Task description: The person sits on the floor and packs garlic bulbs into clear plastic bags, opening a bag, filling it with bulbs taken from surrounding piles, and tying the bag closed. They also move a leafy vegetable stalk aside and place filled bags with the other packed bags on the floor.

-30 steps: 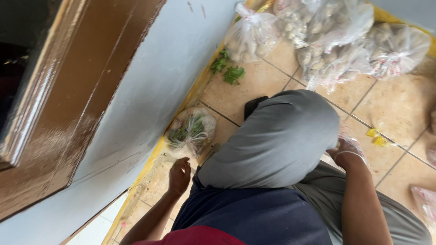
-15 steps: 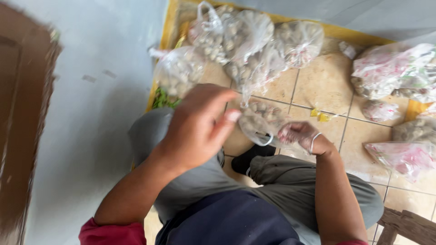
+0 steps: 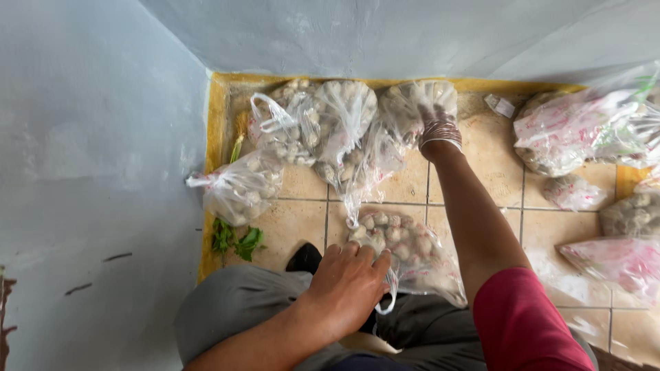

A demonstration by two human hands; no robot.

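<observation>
Several clear plastic bags of pale, rounded lumps lie on a beige tiled floor (image 3: pixel 405 185) in a corner formed by two pale blue walls (image 3: pixel 89 137), with a yellow painted border (image 3: pixel 216 124) running along the foot of both walls. Left hand (image 3: pixel 347 285): fingers curled down over the near edge of a clear plastic bag of pale lumps (image 3: pixel 412 251) that lies on the tiles just in front of the grey-trousered knee (image 3: pixel 234 316); the grip rests on the bag's gathered plastic, though whether it pinches it shut cannot be told. Right hand (image 3: pixel 436 130): arm stretched well forward, red sleeve (image 3: pixel 529 323) at the shoulder end, fingers buried in a knotted clear bag of the same lumps (image 3: pixel 419 103) against the far wall; the fingers are hidden by the plastic, so the closure of that grip cannot be told. Between the two hands, further knotted bags (image 3: pixel 330 130) crowd together, touching one another. One separate clear bag (image 3: pixel 237 192) leans at the left wall, beside a sprig of green leaves (image 3: pixel 237 240). To the right, pink-printed plastic bags (image 3: pixel 577 134) fill the floor toward the frame edge. Open tile shows only in a narrow strip right of the outstretched arm and in small patches by the near bag.
</observation>
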